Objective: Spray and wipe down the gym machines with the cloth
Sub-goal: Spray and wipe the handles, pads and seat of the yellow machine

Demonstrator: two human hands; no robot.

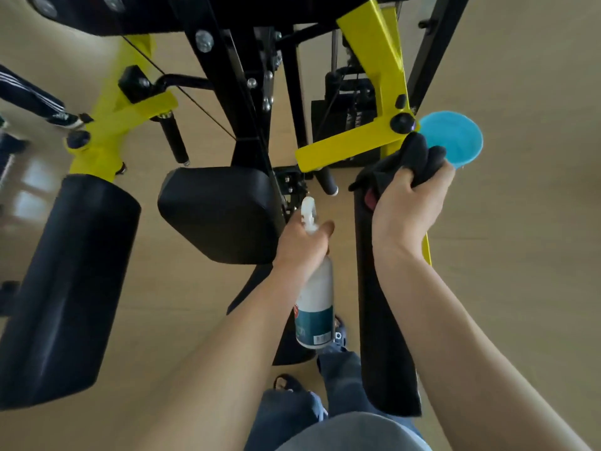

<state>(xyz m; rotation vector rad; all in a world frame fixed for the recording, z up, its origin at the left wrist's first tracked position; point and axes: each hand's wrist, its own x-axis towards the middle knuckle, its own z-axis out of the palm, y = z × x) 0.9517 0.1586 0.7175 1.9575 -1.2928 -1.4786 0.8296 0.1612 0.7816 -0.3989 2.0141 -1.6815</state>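
My left hand (302, 242) grips the neck of a white spray bottle (314, 307) with a teal label, its nozzle pointing away from me toward the black seat pad (218, 213). My right hand (406, 209) grips a black cloth (413, 157) and holds it against the top of the right black arm pad (383, 320), just below the yellow arm (344, 144) of the gym machine. The rest of that cloth is bunched in my fingers.
A large black arm pad (65, 288) hangs at the left on another yellow arm (107, 131). A blue bucket (455, 138) stands on the wooden floor beyond my right hand. Another person's leg in striped trousers (29, 96) is at the far left. My feet (286, 382) are below.
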